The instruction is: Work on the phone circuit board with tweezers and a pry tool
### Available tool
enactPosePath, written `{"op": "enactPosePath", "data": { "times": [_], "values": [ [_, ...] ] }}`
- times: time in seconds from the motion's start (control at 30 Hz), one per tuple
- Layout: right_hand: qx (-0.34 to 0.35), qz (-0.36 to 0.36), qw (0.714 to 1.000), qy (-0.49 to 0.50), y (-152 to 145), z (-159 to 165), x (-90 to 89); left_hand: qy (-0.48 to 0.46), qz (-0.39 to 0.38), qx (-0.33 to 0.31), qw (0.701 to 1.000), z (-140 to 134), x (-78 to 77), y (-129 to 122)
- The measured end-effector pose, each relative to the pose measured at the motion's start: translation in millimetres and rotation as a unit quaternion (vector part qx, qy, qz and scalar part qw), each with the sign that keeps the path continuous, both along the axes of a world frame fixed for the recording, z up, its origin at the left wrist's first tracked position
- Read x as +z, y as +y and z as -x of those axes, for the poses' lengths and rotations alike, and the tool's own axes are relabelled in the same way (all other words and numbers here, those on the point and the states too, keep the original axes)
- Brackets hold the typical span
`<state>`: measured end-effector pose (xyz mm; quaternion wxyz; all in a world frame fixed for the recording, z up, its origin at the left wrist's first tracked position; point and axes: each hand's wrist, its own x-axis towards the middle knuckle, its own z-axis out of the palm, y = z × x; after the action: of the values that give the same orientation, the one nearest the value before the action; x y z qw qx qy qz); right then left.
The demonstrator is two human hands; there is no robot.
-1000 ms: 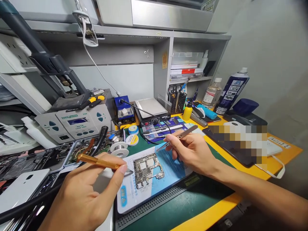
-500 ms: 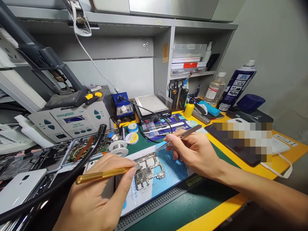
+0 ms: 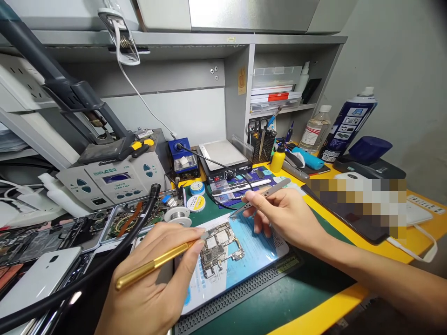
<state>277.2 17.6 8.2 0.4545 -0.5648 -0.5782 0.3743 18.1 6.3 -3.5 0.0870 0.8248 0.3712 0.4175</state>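
Observation:
My left hand [image 3: 150, 284] is closed around a slim gold-handled blade tool [image 3: 157, 264]. Its short grey tip reaches the upper left edge of a phone circuit board [image 3: 213, 256]; whether it touches is unclear. Pinched in my right hand [image 3: 284, 216] are metal tweezers [image 3: 274, 188], their points angled down just above the board's top right corner. Nothing shows between the points. The board, with a cut-out on its right side, lies flat on a shiny blue and white pad [image 3: 256, 253]. My left fingers hide part of that pad.
A black hose [image 3: 122, 251] crosses the left side, over phones and parts. Beside the pad sits a solder wire spool [image 3: 177, 215]. Behind are a hot air station [image 3: 113, 186] and a heating plate [image 3: 225, 156]. A dark phone [image 3: 345, 218] lies right.
The view has shifted, so the bench appears farther right and slightly lower. The gold tool is tilted more steeply, and its tip is nearer the board's upper left edge. Both tools are still held.

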Motion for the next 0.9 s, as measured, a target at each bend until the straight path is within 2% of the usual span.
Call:
{"op": "enactPosePath", "data": {
  "times": [0.1, 0.5, 0.9],
  "values": [
    [0.004, 0.014, 1.000, 0.014, 0.3, -0.2, 2.0, 0.002, 0.034, 0.013, 0.999, -4.1, 1.8, 0.6],
    [0.001, 0.018, 1.000, 0.026, -0.1, 2.3, 0.6, 0.001, -0.003, 0.017, 1.000, -3.9, 0.3, 4.3],
    [-0.003, 0.013, 1.000, 0.009, -3.5, 3.6, 4.7, 0.015, -0.027, -0.005, 1.000, -2.2, 0.4, 4.1]
  ]
}}
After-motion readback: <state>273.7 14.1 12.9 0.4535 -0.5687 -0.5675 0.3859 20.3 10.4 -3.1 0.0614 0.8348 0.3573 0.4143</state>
